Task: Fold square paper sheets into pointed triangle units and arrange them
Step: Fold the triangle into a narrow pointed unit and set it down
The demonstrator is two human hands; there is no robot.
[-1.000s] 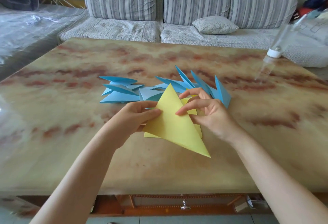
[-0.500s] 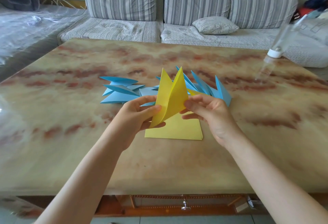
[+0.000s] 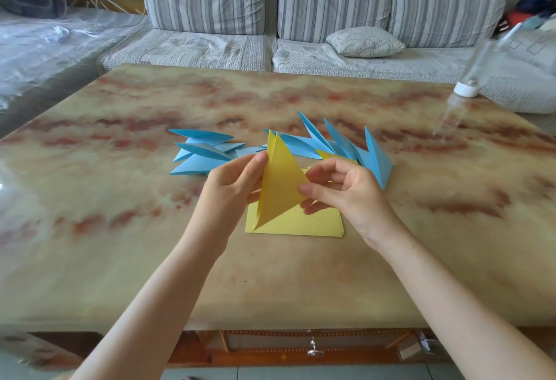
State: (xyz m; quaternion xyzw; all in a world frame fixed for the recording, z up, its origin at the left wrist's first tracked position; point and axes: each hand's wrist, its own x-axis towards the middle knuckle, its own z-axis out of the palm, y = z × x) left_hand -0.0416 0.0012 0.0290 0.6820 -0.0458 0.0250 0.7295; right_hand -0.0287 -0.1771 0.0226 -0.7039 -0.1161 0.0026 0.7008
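Both hands hold a folded yellow triangle upright above the yellow sheet stack on the desk. The left hand pinches its left edge; the right hand pinches its right corner in curled fingers. Blue folded units lie just behind.

Soft daylight, blurred wide-angle edges

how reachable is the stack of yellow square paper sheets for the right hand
Probably yes: the right hand hangs right over the yellow paper stack, nothing between, but it pinches the folded yellow paper triangle.
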